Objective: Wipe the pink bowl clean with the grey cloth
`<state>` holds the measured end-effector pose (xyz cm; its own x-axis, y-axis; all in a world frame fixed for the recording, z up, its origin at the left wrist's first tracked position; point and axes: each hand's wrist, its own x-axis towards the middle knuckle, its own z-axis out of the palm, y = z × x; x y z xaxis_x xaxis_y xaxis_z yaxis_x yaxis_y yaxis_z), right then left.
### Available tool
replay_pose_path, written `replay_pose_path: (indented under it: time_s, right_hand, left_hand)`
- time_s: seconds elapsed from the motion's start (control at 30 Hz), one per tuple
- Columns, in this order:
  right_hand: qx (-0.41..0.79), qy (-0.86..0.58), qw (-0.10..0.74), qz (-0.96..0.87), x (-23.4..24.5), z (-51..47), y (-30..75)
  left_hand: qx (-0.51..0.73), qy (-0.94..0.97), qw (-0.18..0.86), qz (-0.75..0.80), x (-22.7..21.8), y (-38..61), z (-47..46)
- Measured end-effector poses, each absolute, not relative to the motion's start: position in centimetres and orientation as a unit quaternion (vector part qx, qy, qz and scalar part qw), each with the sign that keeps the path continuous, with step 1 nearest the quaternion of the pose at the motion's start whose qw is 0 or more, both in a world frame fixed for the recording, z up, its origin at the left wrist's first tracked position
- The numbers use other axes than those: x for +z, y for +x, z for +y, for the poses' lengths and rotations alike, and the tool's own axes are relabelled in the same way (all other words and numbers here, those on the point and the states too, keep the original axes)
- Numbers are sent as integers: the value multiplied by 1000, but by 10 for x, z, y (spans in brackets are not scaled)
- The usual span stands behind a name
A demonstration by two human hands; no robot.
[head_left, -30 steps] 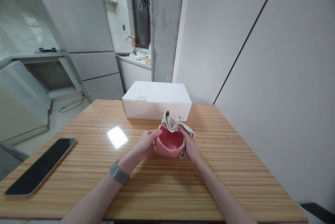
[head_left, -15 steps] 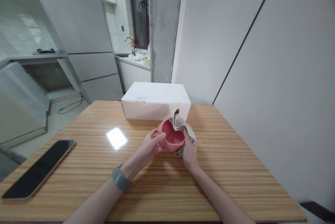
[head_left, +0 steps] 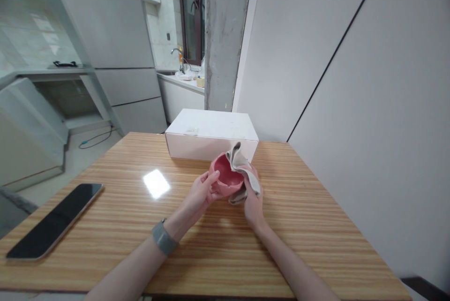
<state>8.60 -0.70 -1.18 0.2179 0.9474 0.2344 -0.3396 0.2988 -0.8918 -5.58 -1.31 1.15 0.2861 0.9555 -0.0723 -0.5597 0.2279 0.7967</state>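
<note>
A pink cup (head_left: 227, 176) is held above the wooden table (head_left: 218, 249), tipped so its opening faces me. My left hand (head_left: 200, 194) grips its left side, fingers curled round the wall. My right hand (head_left: 252, 200) is closed on a beige cloth (head_left: 242, 169), pressing it over the cup's right rim and side. Part of the cloth sticks up above the rim. A grey band sits on my left wrist.
A closed white box (head_left: 213, 134) lies at the table's far edge, just behind the cup. A black phone (head_left: 56, 226) rests face up near the left edge. A white wall runs along the right. Beyond the table are a fridge and a sink counter.
The cup has risen slightly, moved away from me and tipped more toward me. The cloth has shifted along the rim from the far side to the right side.
</note>
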Motion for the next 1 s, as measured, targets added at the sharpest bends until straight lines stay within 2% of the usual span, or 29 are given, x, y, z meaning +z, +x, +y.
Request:
replay_pose_path:
  time_s: [0.13,0.27,0.4,0.53,0.67,0.73,0.9,1.0]
  right_hand:
    - [451,-401,723,-336,-10,-11,77]
    - [578,-352,709,-197,4,-9,80]
    - [696,-296,640,-136,17,-12,82]
    - [766,-257,576,-123,19,-15,78]
    - [772,-274,558,-131,11,-14,78]
    - [773,-278,552,-140,9,-15,79]
    - [785,-284,535,-130,13,-12,81]
    - [773,-304,546,-111,16,-7,84]
  left_hand:
    - [577,301,706,280,16,-63,-9]
    - [603,296,701,239,23,-74,-5]
    - [577,381,678,247,31,-73,-11]
    - [568,546,516,335,31,-62,-21]
    - [536,656,350,400,24,-62,-19]
    - [530,675,303,414,20,-67,-15]
    - [526,638,411,384,16,-70,-11]
    - [549,632,379,395,16,-62,-13]
